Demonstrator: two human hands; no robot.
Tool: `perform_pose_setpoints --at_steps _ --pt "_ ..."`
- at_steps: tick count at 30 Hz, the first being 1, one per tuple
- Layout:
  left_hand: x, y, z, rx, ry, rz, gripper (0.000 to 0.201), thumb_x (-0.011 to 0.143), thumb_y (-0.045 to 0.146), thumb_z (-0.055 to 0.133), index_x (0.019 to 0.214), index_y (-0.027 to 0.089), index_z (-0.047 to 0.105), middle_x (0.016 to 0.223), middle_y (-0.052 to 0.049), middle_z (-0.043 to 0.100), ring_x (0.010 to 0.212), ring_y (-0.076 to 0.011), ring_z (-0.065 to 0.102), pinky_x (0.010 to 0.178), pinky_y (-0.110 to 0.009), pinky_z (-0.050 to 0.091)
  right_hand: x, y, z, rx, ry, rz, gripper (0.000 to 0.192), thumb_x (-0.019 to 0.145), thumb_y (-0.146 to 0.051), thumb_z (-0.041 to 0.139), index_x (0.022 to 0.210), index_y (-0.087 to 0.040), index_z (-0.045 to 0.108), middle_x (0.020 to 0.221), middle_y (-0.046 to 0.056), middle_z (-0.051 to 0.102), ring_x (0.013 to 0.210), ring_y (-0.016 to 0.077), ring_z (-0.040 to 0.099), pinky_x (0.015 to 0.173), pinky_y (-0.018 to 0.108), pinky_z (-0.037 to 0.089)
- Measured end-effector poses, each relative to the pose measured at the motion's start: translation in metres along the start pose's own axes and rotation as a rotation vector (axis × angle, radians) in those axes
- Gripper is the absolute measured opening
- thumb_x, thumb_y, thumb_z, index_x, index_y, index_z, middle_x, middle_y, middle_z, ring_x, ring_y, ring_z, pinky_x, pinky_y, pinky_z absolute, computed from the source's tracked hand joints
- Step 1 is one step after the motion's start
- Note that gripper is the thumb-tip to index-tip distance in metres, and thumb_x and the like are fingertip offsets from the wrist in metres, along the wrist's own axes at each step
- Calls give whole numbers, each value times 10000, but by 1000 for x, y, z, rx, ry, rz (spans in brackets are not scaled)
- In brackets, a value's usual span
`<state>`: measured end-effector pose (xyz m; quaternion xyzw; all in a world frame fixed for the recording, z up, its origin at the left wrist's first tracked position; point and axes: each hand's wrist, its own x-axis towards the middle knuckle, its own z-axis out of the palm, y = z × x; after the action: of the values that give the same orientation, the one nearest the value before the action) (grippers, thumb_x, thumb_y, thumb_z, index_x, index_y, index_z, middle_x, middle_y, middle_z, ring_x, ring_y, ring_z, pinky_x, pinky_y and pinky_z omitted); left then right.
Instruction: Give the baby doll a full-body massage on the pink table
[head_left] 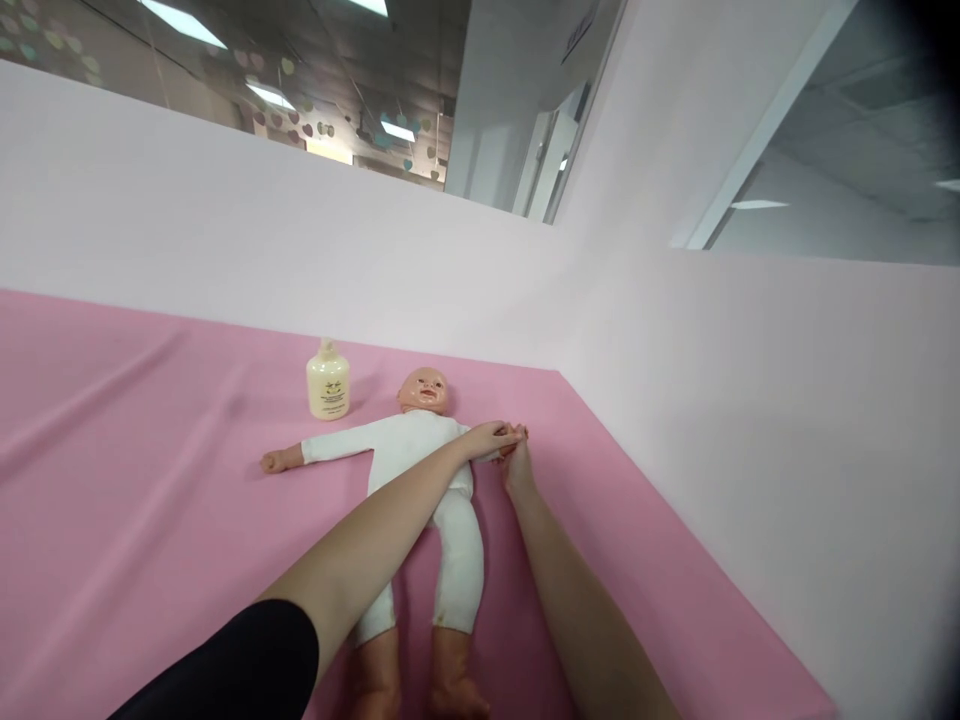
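A baby doll [416,455] in a white suit lies face up on the pink sheet [150,500], head toward the wall and arms spread. My left hand [491,438] reaches across the doll's chest and rests on its right-side arm near the wrist. My right hand [517,465] meets it from below and grips the same arm at the doll's hand. The doll's other arm [300,455] lies stretched out to the left, untouched.
A cream lotion bottle [328,380] with a pump stands on the sheet just left of the doll's head. A pale pink wall [750,400] borders the sheet at the back and right, forming a corner.
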<state>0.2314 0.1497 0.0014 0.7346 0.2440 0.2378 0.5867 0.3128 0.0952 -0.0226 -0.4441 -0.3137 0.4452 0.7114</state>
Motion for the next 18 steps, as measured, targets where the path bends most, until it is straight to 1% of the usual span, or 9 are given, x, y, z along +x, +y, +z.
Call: perform_pose_setpoints --at_steps 2,4,6,7,10,12,13,16,18 --pt "0 0 -1 21 4 -10 409 712 515 648 851 157 508 636 34 545 551 -109 546 574 -255 482 -2 -3 1 40 -2 13 459 736 -642 455 839 -203 538 728 -8 595 498 94 488 401 194 302" --pt "0 1 -1 18 -15 -7 346 742 450 640 859 155 503 643 36 543 552 -110 552 577 -260 488 -4 -5 2 76 -23 5 441 724 -628 484 843 -207 532 750 -12 584 510 90 481 401 192 293" --pt "1 2 -2 54 -34 -2 257 825 400 542 872 149 514 653 26 552 544 -114 554 577 -268 491 -6 -6 1 85 -8 -7 422 724 -600 494 910 -222 523 830 -10 577 552 91 490 409 187 309" --pt "1 3 -2 101 -23 8 238 865 376 473 879 145 529 673 12 570 558 -118 561 592 -270 494 -8 -6 1 76 11 -19 414 720 -570 506 961 -233 511 889 -4 572 584 94 500 416 187 324" --pt "3 4 -5 256 71 58 316 921 312 321 892 134 581 821 -44 638 731 -140 592 730 -276 487 -12 -5 1 -15 45 -101 463 671 -417 582 1088 -256 460 1057 26 543 688 115 526 443 193 376" --pt "5 4 -7 290 112 78 351 924 303 298 904 129 602 914 -66 653 851 -156 584 818 -279 461 -15 -6 1 -97 17 -150 513 640 -337 619 1116 -256 446 1093 48 539 731 131 534 463 204 405" --pt "5 3 -8 291 114 78 368 925 307 287 916 126 607 937 -72 656 878 -161 580 839 -282 451 -16 -6 2 -130 4 -160 522 637 -324 632 1121 -253 447 1089 54 545 741 137 538 472 209 415" --pt "6 2 -9 297 112 77 438 936 339 237 960 118 614 987 -84 659 917 -168 582 866 -284 436 -18 -7 3 -168 -7 -157 493 675 -384 638 1115 -246 465 1062 63 563 769 153 554 482 220 431" --pt "4 3 -9 319 97 102 475 940 383 221 981 123 616 1027 -83 655 956 -170 579 895 -281 415 -16 -7 2 -175 28 -140 479 713 -476 600 1109 -238 477 1065 70 568 782 159 564 474 219 429"
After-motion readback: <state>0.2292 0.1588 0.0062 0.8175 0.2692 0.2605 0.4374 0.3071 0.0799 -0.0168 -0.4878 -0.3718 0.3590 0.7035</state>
